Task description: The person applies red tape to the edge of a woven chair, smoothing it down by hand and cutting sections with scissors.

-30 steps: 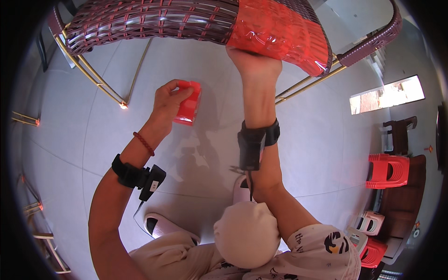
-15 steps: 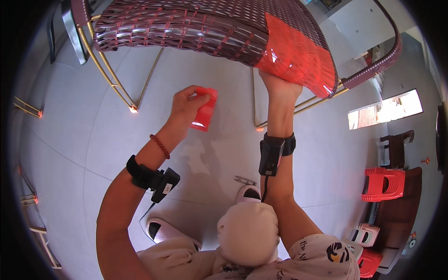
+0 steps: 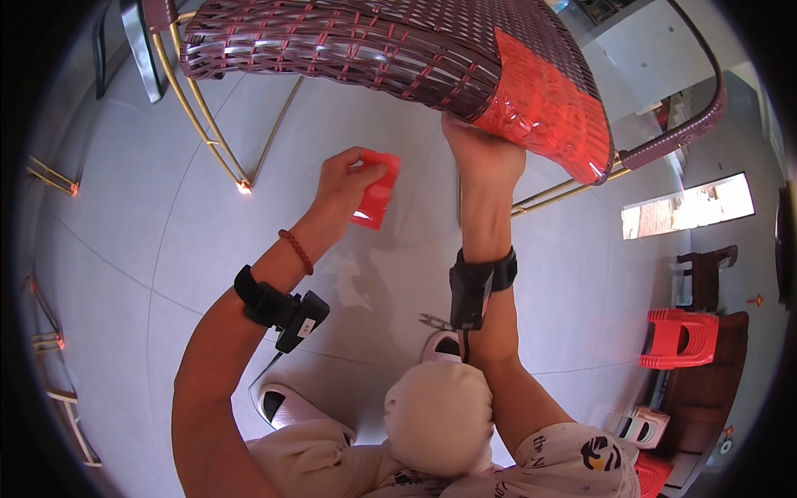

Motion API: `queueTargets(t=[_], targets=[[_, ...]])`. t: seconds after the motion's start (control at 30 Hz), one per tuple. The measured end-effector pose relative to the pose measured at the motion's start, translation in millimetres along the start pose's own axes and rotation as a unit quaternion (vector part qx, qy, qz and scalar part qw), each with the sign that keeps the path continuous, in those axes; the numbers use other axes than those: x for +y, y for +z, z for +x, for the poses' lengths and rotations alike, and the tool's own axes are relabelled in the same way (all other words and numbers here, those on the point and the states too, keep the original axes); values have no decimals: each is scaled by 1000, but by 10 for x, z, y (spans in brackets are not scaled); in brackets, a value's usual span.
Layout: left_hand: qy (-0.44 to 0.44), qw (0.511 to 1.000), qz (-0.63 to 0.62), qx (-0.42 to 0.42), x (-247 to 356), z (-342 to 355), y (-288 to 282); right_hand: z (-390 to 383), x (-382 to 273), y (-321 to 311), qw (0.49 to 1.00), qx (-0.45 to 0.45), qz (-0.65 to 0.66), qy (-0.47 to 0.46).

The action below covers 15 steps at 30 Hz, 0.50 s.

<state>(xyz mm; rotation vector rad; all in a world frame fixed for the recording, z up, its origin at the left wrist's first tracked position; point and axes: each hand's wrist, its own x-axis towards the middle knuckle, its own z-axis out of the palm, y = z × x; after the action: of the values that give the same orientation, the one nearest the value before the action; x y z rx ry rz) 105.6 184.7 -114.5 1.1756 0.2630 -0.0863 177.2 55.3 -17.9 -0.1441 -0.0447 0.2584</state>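
My left hand (image 3: 344,187) pinches a small, flat, glossy red rectangle (image 3: 382,199) between thumb and fingers, above the floor and apart from the chair. A woven dark-maroon chair (image 3: 332,46) with gold metal legs fills the top of the view. Around its right front edge lies a wrinkled, shiny red sheet (image 3: 548,116) that looks like plastic. My right hand (image 3: 486,153) reaches up beneath that edge, beside the sheet's left end. Its fingers are hidden under the seat, so their grip does not show.
Metal snips (image 3: 437,322) lie on the grey tiled floor (image 3: 224,324) by my right shoe. Red plastic stools (image 3: 681,339) stand at the right by a dark wooden table (image 3: 714,382). The chair's curved armrest (image 3: 685,129) juts out at the upper right.
My right hand has slid left under the seat edge, from below the red sheet to its left end. My left hand keeps its hold. The chair appears slightly farther right in view.
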Motion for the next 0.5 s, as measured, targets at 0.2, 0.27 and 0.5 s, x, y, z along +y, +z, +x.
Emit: queueTargets(t=[0.2,0.27,0.5], targets=[[-4,999,-29,-29,-7,2,38,2,-30,59,994,82,-40,-63],[-6,1000,-20,-9,6,1,36,57,-143,-113,1000,27,-2,-2],[-23,999,22,29,60,13,-42,22,-188,-260,989,-76,62,114]])
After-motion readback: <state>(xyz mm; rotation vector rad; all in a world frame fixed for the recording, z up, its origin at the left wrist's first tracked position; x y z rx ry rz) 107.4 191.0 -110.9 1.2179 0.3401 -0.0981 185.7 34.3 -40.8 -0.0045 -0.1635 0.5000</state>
